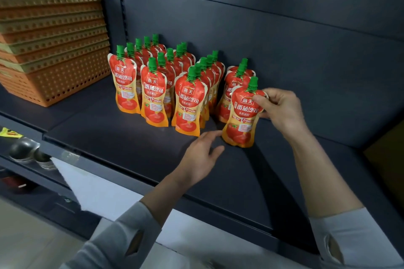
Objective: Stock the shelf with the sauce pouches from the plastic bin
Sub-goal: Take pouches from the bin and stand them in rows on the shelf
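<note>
On the dark shelf a red-and-orange sauce pouch with a green cap stands upright nearest the front edge, towards the right, at the head of the rightmost row. The right hand pinches its upper right edge just below the spout, thumb on the printed face and fingers curled behind. The left hand is spread with relaxed fingers and holds nothing. It sits low over the shelf just left of that pouch's base, near the front pouch of the next row, though whether its fingertips touch the shelf surface is hard to tell. The other pouches stand in four rows running back towards the rear panel, labels facing forward — the rightmost row is the shortest. At the left end, on the adjoining shelf section, sits a stack of orange perforated baskets. Below the front edge at far left, metal bowls rest on a lower shelf — blurred.
</note>
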### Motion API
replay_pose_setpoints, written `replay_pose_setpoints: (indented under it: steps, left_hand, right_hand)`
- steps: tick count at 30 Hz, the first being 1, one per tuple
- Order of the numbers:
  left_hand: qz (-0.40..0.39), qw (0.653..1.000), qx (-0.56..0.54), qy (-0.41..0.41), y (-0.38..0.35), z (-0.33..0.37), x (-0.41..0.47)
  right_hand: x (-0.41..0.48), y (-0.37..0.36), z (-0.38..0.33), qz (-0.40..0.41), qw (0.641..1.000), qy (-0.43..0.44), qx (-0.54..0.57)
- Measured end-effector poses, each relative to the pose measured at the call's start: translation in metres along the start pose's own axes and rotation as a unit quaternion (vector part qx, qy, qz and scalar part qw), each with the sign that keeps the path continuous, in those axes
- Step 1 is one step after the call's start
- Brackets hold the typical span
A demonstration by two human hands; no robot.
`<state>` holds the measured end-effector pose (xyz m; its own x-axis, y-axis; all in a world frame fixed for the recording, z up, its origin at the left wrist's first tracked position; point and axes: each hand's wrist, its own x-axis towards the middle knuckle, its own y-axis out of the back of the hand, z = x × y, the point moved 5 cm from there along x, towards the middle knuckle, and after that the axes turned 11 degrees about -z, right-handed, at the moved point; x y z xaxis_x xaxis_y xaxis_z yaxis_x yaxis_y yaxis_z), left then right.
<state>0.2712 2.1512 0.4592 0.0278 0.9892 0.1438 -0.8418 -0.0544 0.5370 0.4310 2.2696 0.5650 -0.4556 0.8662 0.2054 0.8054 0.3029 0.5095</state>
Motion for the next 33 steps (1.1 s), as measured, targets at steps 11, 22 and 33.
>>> replay_pose_setpoints:
  steps: [11,22,33]
  left_hand:
    - [-0.026,0.987,0.152,0.044,-0.025,-0.016,0.045]
    - [0.011,0.981,0.185,0.05,-0.023,-0.022,0.055]
    - [-0.009,0.985,0.163,0.054,-0.019,-0.022,0.051]
  right_hand:
    - [0.035,-0.025,0.02,0.053,0.998,0.016,0.007]
    - [0.057,-0.032,0.023,0.034,0.999,0.025,-0.001]
    - [0.051,-0.034,0.018,0.026,0.997,0.019,-0.066]
